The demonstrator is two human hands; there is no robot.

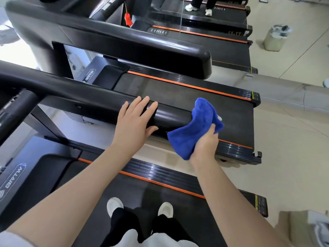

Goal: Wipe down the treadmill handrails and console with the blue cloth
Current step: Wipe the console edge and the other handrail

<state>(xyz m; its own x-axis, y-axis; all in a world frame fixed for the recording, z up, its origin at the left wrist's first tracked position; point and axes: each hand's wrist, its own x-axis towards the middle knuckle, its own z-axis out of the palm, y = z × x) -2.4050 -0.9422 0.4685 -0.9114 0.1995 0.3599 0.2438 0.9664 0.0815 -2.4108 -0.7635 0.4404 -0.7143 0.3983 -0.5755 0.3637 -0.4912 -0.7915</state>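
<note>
Cloth (194, 129) first: the blue cloth is bunched in my right hand (204, 145), fingers curled round its lower part, and its upper fold drapes over the free end of the handrail (99, 102) nearest me. My left hand (135, 120) lies flat on that same rail a little further in, fingers straight and spread across the top, thumb down the near side; it holds nothing.

I judge the cloth soft and light, a thick plush weave that will mould round the rail's rounded profile and give no resistance of its own. It should be held as a wad in the palm with a loose flap left free to wrap, much as I have it now; a grip at one corner would let it flop and slide off.

Rail itself looks glossy, hard and stiff, likely slick under the cloth, so firm pressure seems needed. I stand on the belt (160, 196) of one treadmill; I cannot make out the console clearly.
</note>
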